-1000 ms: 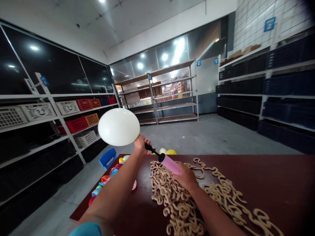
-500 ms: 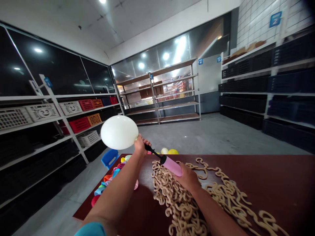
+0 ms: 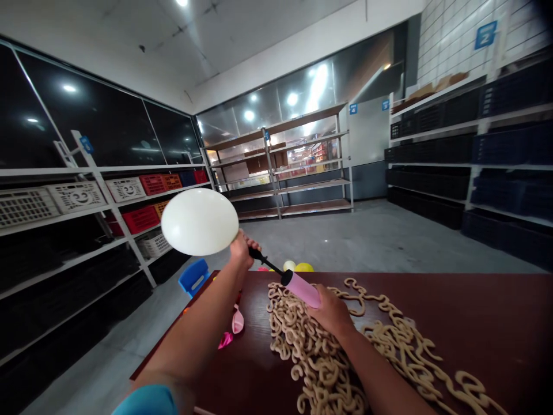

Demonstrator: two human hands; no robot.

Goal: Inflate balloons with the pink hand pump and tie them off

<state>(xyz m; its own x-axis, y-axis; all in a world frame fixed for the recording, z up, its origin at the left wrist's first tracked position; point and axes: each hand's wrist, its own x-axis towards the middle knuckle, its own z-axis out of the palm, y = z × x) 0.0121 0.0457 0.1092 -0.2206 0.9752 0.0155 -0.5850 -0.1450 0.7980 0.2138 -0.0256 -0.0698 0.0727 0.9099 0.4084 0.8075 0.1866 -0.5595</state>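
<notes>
My left hand (image 3: 242,249) is closed around the neck of an inflated white balloon (image 3: 199,222) and the black end of a balloon pump. The balloon bulges to the left of that hand, above the table's far left corner. A thin black rod (image 3: 272,266) runs from the left hand to the pump's pink barrel (image 3: 303,290). My right hand (image 3: 330,311) is wrapped around the barrel's near end, above a pile of tan, curly strands (image 3: 302,334). The join between balloon and pump is hidden by my left fingers.
On the dark red table (image 3: 432,305) lie a flat pink balloon (image 3: 237,320) and a magenta one (image 3: 225,340). A blue chair (image 3: 194,276) and yellow balloon (image 3: 304,267) sit beyond the edge. Shelves with crates (image 3: 140,218) line the sides.
The white balloon looks larger and has moved left and up with my left hand. More of the rod shows. My left forearm now covers most of the coloured balloons; my right hand has barely moved.
</notes>
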